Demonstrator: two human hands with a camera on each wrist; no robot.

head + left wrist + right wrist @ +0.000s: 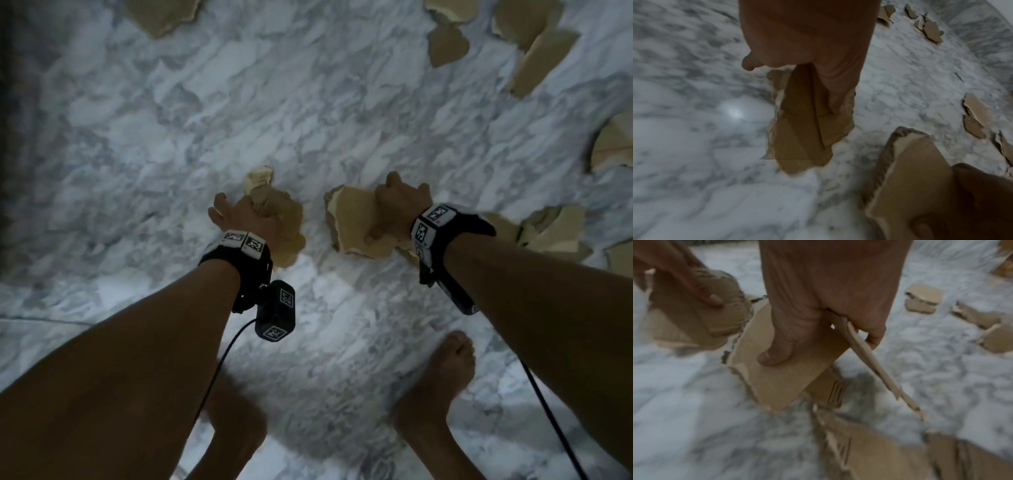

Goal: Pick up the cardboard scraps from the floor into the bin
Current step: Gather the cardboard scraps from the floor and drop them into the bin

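My left hand (251,217) grips a bunch of torn brown cardboard scraps (282,228), held above the marble floor; in the left wrist view the scraps (805,123) hang down from the left hand (807,53). My right hand (399,210) grips a flat cardboard piece (352,219), thumb pressed on its face. The right wrist view shows that piece (785,369) under the thumb and a thinner strip (879,368) between the fingers of the right hand (828,318). No bin is in view.
Several cardboard scraps lie on the white-grey marble floor (171,144): far left (161,13), far right (537,58), at the right edge (613,144) and a pile by my right wrist (555,233). My bare feet (435,387) stand below.
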